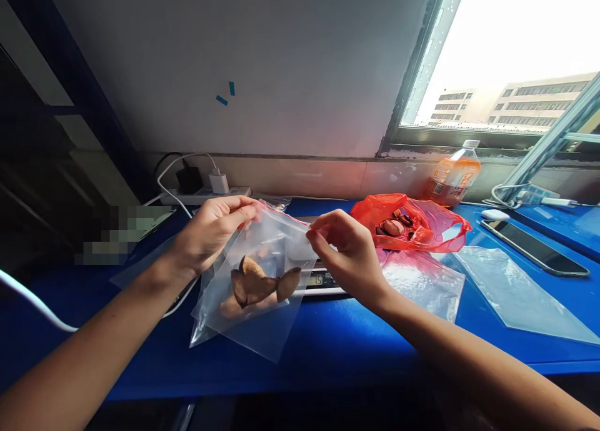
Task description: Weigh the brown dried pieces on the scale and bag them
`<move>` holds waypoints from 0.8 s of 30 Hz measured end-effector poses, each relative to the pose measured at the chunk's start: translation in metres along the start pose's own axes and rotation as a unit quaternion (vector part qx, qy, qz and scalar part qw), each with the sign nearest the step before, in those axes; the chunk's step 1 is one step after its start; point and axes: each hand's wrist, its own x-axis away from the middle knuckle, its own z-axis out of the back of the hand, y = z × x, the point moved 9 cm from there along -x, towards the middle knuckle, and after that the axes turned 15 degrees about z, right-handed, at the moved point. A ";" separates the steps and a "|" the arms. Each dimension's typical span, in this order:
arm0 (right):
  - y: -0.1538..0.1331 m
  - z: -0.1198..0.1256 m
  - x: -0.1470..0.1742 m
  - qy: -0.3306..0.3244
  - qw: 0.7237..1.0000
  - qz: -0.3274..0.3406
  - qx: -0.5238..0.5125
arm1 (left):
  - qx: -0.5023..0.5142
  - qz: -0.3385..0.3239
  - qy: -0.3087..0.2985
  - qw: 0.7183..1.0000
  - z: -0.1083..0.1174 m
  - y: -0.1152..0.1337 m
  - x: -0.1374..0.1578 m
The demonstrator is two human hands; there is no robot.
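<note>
A clear zip bag (281,318) with a red strip along its top hangs between my hands. Brown, curved dried pieces (257,281) show through the plastic; whether all of them lie inside this bag or behind it I cannot tell. My left hand (213,231) pinches the bag's upper left corner. At the upper right corner, my right hand (349,250) pinches the same edge. Behind the bag sits a digital scale (323,280), its display partly visible and the rest covered by the bag and my right hand.
A red plastic bag (379,206) holding brown pieces lies open at the right. Flat clear bags (525,293) rest beside it. Farther back are a drink bottle (454,175) and a phone (534,247). White cables (37,303) and a charger (218,182) are at the left.
</note>
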 end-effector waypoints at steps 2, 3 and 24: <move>0.002 -0.001 0.002 -0.003 1.000 -0.011 -0.005 | -0.013 0.007 0.016 1.000 0.005 -0.003 -0.003; 0.003 0.000 0.002 -0.002 1.000 -0.017 -0.006 | -0.022 0.008 0.023 0.999 0.007 -0.004 -0.005; -0.004 -0.055 -0.032 -0.244 0.952 0.058 0.177 | -0.240 -0.173 0.061 0.953 -0.025 0.011 0.024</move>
